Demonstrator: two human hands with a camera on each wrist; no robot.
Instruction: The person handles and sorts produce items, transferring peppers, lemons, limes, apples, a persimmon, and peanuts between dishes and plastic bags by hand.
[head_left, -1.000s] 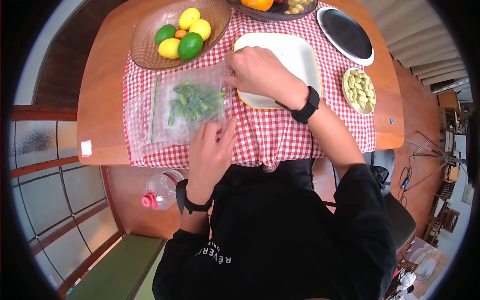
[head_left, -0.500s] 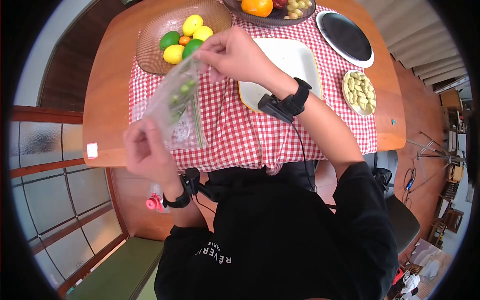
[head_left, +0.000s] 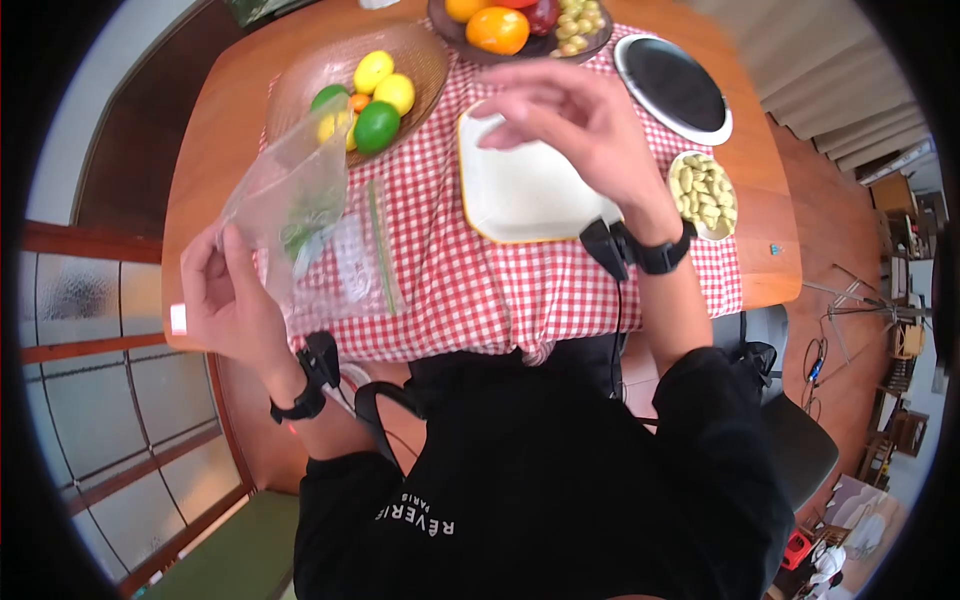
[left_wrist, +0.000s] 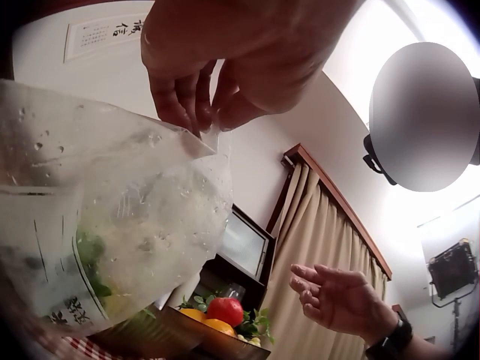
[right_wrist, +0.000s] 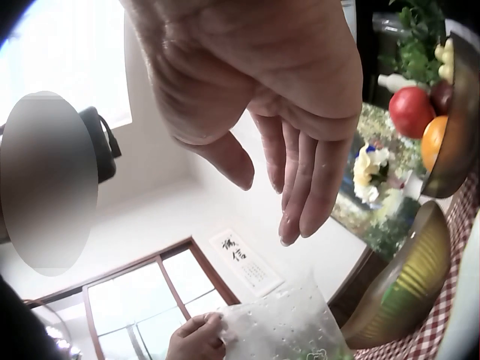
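My left hand [head_left: 232, 300] pinches a corner of a clear zip bag [head_left: 285, 185], lifted and tilted over the left of the checked cloth. Green vegetable pieces [head_left: 312, 222] show blurred through its plastic, and the green zip strip [head_left: 378, 240] is at the lower right. Water drops dot the bag [left_wrist: 161, 217] in the left wrist view. Over the white yellow-rimmed tray [head_left: 520, 205] hovers my right hand [head_left: 590, 130], its fingers loosely spread and holding nothing. Its palm [right_wrist: 262, 82] and relaxed fingers fill the top of the right wrist view.
Behind the bag stands a brown glass bowl [head_left: 300, 80] with lemons and green fruit. A dark fruit bowl [head_left: 590, 48] is at the back. To the right are a black-and-white plate [head_left: 675, 88] and a dish of pale green pods [head_left: 703, 195].
The bag, flat on the cloth at first, has been raised and turned. My left hand has moved left with it. The right hand has let go of the bag and moved right over the tray.
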